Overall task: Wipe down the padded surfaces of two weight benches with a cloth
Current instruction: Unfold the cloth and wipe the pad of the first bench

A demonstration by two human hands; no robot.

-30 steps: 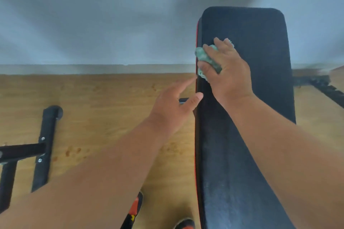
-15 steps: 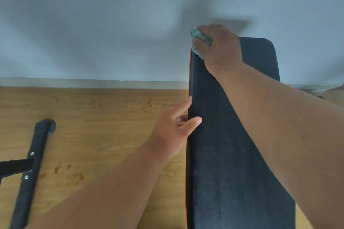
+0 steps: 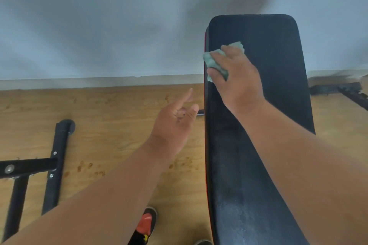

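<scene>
Right hand (image 3: 237, 77): presses green cloth (image 3: 216, 61) onto black bench pad (image 3: 274, 85), far left edge.
Left hand (image 3: 175, 123): loosely open, empty, beside pad.

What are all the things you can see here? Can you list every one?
bench pad: one, black with a thin red edge on its left side, right of middle, running from near the wall toward the camera.
cloth: one, pale green, bunched, on the pad's left edge near its far end.
metal frame: one, black tubes with silver bolts, on the floor at the left.
black bar: one, blurred, on the floor at the right by the wall.
floor: wood-coloured.
wall: pale grey-blue, behind everything.
shoe: one seen clearly, black and red, bottom middle.
left hand: fingers loose, beside the pad, holding nothing.
right hand: holds the cloth against the pad.
</scene>
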